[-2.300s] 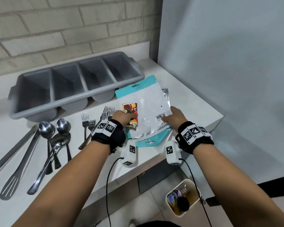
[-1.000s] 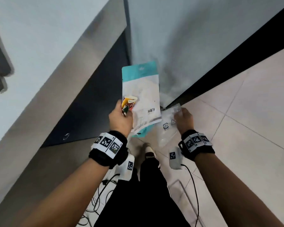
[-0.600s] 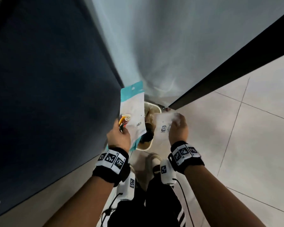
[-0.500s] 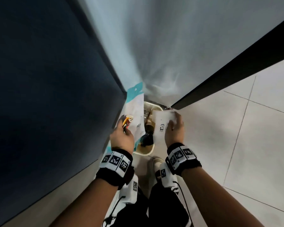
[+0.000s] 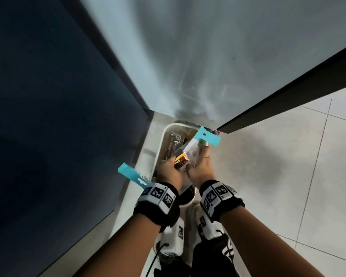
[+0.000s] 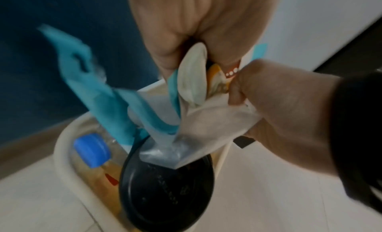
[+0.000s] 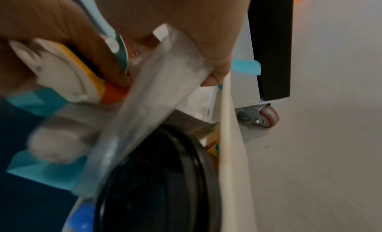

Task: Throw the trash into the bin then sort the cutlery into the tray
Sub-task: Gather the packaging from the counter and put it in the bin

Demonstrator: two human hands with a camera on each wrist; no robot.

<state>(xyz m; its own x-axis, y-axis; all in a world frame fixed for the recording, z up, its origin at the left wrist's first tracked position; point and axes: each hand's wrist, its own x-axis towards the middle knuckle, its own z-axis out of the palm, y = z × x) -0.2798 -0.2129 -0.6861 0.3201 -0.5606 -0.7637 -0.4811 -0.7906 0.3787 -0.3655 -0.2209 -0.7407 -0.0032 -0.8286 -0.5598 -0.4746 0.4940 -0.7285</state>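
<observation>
Glossy crinkled plastic packaging [image 5: 196, 145], smooth cream plastic bin [image 5: 161, 140], matt floor tiles [image 5: 288, 166]

Surface: pale tiled floor [image 5: 268, 176], thin grout lines, grey shadowing near the corner.
Standing on it: cream oblong bin [image 5: 160, 144], set in the corner between dark blue cabinet front [image 5: 48, 116] and grey panel [image 5: 208, 56].
Also on it: castor wheel [image 7: 266, 116] under the panel's lower edge, just beside the bin.
Near edge: pale shoe [image 5: 196, 208], close against the bin.
</observation>
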